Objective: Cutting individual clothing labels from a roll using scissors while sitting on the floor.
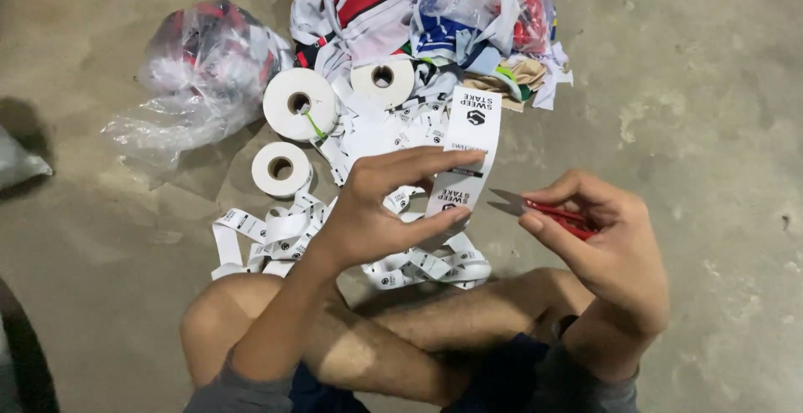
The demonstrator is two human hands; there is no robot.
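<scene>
Pinching the label strip [468,150] taut and upright with the left hand [381,208], just right of the three tape rolls [299,104]. Gripping red snips [544,208] in the right hand [611,246], blades parted beside the strip's lower end, lining up a cut.

White printed label strip [468,158], held upright, red-handled snips [544,210] just beside its lower edge, blades parted

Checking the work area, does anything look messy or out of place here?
Yes: loose label ribbon lies unrolled in a tangled heap on the floor beside three rolls, rather than wound up.
</scene>
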